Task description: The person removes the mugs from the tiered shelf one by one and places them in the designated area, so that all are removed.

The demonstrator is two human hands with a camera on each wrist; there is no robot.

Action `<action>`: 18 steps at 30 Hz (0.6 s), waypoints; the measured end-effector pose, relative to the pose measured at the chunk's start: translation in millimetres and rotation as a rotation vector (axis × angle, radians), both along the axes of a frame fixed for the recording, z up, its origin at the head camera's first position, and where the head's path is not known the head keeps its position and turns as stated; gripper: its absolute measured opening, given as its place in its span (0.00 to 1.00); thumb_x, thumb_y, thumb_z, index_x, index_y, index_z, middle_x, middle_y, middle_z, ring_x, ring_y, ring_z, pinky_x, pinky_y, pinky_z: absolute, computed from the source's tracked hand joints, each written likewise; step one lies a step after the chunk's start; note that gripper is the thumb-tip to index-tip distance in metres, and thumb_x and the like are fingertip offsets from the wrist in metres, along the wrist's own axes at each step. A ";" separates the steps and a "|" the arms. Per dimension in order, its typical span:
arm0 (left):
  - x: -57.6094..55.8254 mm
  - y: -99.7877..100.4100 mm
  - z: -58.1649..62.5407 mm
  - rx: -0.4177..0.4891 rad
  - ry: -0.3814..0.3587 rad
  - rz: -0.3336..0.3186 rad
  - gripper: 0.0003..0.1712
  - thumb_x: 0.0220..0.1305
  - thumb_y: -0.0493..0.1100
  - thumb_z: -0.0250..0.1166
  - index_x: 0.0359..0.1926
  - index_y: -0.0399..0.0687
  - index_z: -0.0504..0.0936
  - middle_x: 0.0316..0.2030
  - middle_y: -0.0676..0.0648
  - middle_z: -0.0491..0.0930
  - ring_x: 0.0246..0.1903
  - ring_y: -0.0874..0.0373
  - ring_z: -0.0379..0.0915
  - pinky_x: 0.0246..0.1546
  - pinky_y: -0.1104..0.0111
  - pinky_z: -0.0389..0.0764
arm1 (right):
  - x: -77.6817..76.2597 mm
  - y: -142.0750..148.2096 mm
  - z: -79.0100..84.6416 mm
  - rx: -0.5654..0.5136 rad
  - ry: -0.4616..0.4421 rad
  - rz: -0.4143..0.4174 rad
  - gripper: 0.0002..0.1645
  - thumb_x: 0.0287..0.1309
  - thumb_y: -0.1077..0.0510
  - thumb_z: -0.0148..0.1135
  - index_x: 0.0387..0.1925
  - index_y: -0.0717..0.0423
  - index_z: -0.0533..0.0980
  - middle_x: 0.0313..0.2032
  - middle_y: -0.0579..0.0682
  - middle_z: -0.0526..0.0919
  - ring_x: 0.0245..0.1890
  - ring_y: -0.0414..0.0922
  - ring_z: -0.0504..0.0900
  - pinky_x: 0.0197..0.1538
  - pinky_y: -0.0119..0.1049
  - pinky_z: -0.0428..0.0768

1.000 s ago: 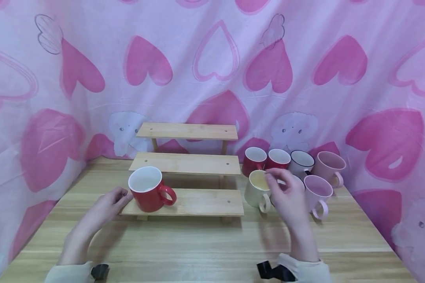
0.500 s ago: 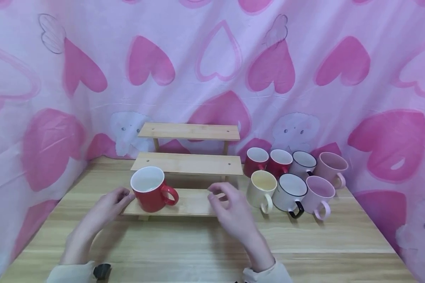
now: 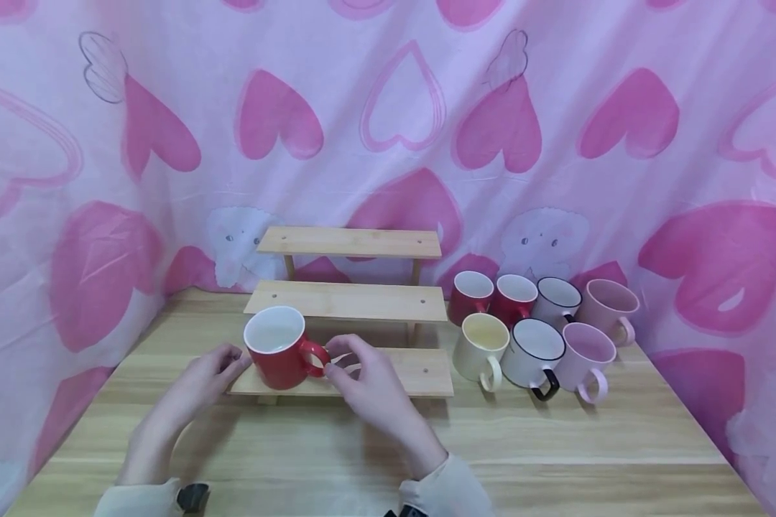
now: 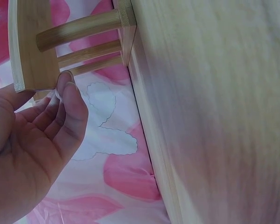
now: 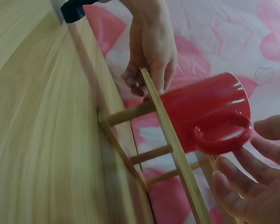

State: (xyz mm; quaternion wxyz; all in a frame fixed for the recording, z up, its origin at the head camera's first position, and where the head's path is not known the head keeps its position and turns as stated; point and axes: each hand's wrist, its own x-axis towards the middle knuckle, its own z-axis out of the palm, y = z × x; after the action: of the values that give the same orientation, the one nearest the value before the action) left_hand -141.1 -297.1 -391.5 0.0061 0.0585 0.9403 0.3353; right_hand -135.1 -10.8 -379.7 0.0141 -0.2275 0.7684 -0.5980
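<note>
A red mug [image 3: 276,365] with a white inside stands upright on the left part of the lowest tier of a wooden three-tier stand [image 3: 407,370]. Its handle points right. My left hand [image 3: 200,384] grips the left end of that tier; the left wrist view has the board [image 4: 35,60] between thumb and fingers [image 4: 74,102]. My right hand [image 3: 371,388] is at the mug's handle [image 5: 224,140], thumb and fingers spread apart around it. In the right wrist view the fingertips lie close to the handle; whether they touch it I cannot tell.
Right of the stand is a group of mugs: red ones [image 3: 470,296] at the back, a cream mug [image 3: 475,352], a white mug with black handle [image 3: 530,359], and pink mugs [image 3: 582,359]. A heart-patterned cloth [image 3: 401,93] hangs behind the wooden table [image 3: 297,452].
My right hand has swept left from the mugs on the right, past the lowest tier, to the red mug's handle. The left hand stays at the tier's end, and the mugs stand as before.
</note>
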 end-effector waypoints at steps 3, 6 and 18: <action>0.4 -0.3 -1.1 -0.008 0.005 -0.004 0.15 0.74 0.48 0.56 0.38 0.39 0.74 0.21 0.50 0.67 0.24 0.56 0.65 0.24 0.65 0.70 | -2.6 -8.0 1.5 -0.003 -0.061 0.025 0.13 0.64 0.58 0.63 0.49 0.47 0.76 0.44 0.44 0.80 0.38 0.44 0.81 0.38 0.37 0.81; 0.6 -0.6 -0.8 -0.014 0.015 0.003 0.14 0.74 0.48 0.56 0.38 0.39 0.74 0.22 0.50 0.67 0.24 0.56 0.65 0.24 0.65 0.69 | -5.2 -13.8 4.0 0.020 -0.072 0.035 0.13 0.65 0.55 0.63 0.50 0.45 0.76 0.41 0.42 0.80 0.34 0.46 0.82 0.34 0.36 0.80; -0.9 0.4 -0.5 -0.008 0.008 -0.004 0.14 0.73 0.46 0.57 0.38 0.38 0.75 0.22 0.49 0.67 0.25 0.56 0.65 0.25 0.65 0.69 | -12.6 -15.8 6.9 0.175 0.002 0.080 0.06 0.66 0.56 0.62 0.44 0.48 0.78 0.29 0.40 0.79 0.24 0.39 0.75 0.28 0.31 0.75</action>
State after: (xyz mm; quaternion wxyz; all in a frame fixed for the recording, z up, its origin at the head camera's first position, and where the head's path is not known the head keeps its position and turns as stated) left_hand -142.1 -296.7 -392.0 0.0030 0.0616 0.9415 0.3315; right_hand -147.7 -26.6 -372.8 0.0572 -0.2566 0.8080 -0.5273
